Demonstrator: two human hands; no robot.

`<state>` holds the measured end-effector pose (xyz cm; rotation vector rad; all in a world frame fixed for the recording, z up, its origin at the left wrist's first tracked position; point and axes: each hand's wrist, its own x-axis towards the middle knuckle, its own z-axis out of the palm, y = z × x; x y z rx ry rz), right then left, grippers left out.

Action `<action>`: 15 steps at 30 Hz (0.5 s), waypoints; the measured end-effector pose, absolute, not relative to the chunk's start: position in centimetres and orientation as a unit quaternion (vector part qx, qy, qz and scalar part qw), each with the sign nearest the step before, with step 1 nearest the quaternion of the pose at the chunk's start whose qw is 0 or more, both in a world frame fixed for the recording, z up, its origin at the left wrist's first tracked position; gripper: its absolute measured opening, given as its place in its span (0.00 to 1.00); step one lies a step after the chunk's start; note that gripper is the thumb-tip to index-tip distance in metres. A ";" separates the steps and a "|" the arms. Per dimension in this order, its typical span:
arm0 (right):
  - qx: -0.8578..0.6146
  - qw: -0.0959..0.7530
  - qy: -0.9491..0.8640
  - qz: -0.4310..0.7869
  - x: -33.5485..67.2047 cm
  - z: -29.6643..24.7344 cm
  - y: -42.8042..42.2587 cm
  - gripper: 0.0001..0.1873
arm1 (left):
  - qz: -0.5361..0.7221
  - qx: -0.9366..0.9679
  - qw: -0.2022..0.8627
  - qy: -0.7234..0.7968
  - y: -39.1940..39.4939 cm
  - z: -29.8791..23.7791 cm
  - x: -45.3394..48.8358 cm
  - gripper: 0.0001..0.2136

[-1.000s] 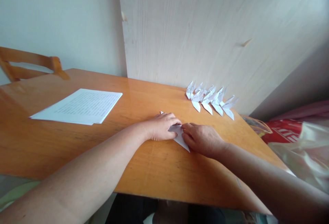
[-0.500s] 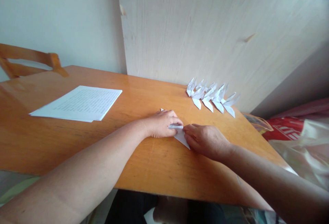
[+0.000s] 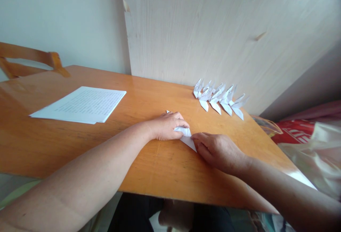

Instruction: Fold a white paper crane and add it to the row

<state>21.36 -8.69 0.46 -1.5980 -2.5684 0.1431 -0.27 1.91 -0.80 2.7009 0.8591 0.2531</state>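
A small piece of folded white paper (image 3: 189, 141) lies on the wooden table in front of me, its pointed end toward my right side. My left hand (image 3: 170, 126) holds it down, fingers curled over it, and covers much of it; a small white tip shows beyond the knuckles. A raised flap stands by the left fingertips. My right hand (image 3: 217, 150) is closed at the paper's right edge, thumb and fingers together there. Behind the hands, several folded paper figures (image 3: 226, 102) with upright points stand grouped near the table's far right edge.
A stack of printed sheets (image 3: 82, 106) lies on the left of the table (image 3: 149, 168). A wooden chair (image 3: 29, 56) stands beyond the far left corner. Past the right edge are a red bag (image 3: 295, 131) and a pale plastic bag (image 3: 317, 157). A wood-grain panel (image 3: 199, 29) rises behind.
My right hand has shifted slightly right and down along the paper's edge, away from the left fingertips. The flap by my left fingers now shows a broader face. My left hand stays on the paper.
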 end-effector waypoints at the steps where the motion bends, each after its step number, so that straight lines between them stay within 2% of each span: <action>1: -0.524 0.058 -0.848 0.050 21.4 0.5 -8.8 0.15 | 0.087 0.939 0.147 0.299 1.9 -0.8 -0.3 0.19; 15: -0.510 0.054 -0.857 0.050 21.7 0.5 -10.6 0.13 | 0.084 0.937 0.142 0.307 1.9 -0.8 -0.3 0.20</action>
